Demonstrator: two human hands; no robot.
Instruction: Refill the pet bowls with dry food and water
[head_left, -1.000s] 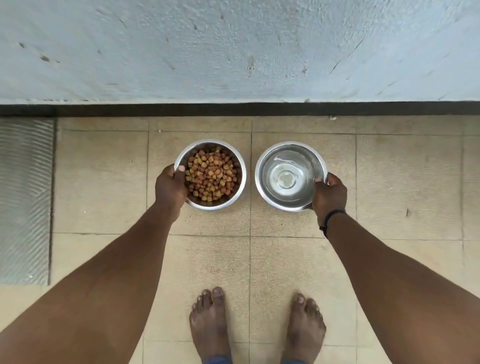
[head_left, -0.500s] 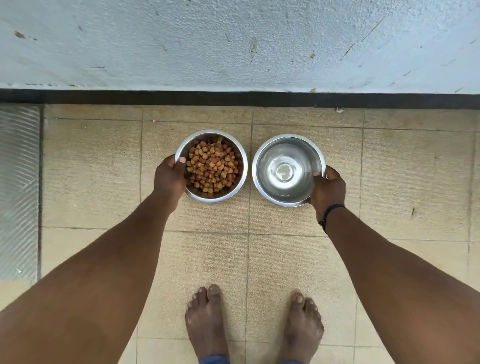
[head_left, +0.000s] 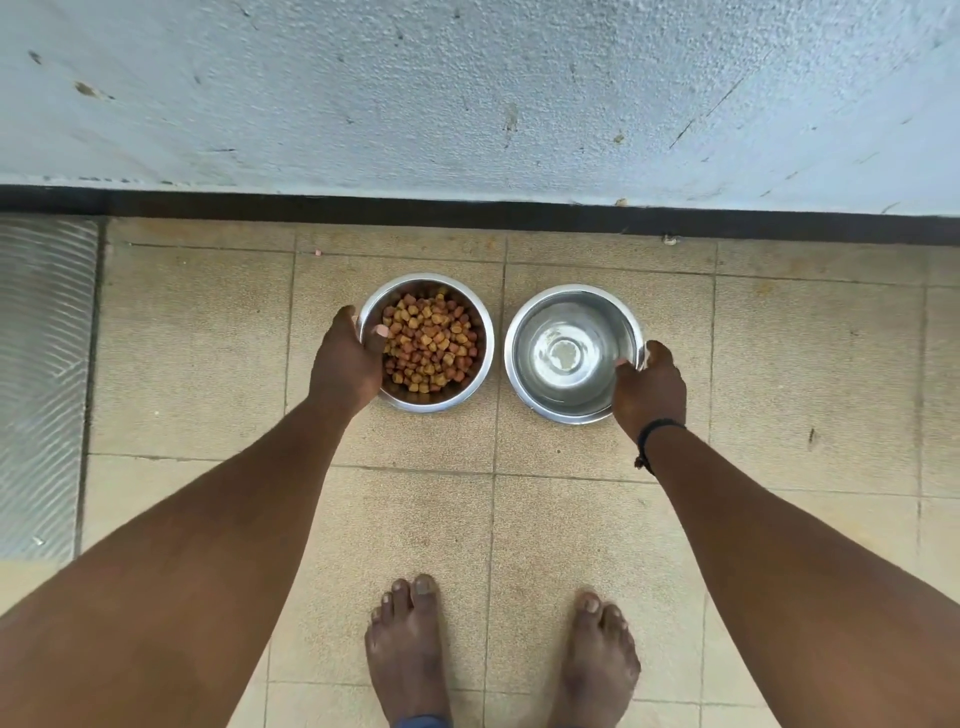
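Note:
Two steel bowls stand side by side on the tiled floor near the wall. The left bowl (head_left: 480, 325) is full of brown and orange dry food (head_left: 431, 340). My left hand (head_left: 345, 366) grips its left rim, thumb inside the bowl. The right bowl (head_left: 524, 332) holds clear water over a shiny bottom. My right hand (head_left: 649, 389) grips its right rim, with a black band on the wrist. Both bowls appear to rest on the tiles.
A pale rough wall (head_left: 467, 93) with a dark base strip (head_left: 467, 213) runs across just beyond the bowls. A ribbed metal plate (head_left: 44, 384) lies on the floor at the left. My bare feet (head_left: 410, 654) stand on the tiles below the bowls.
The view has shifted slightly; the bowls sit a little closer to the wall strip. Both hands keep the same grip on the rims.

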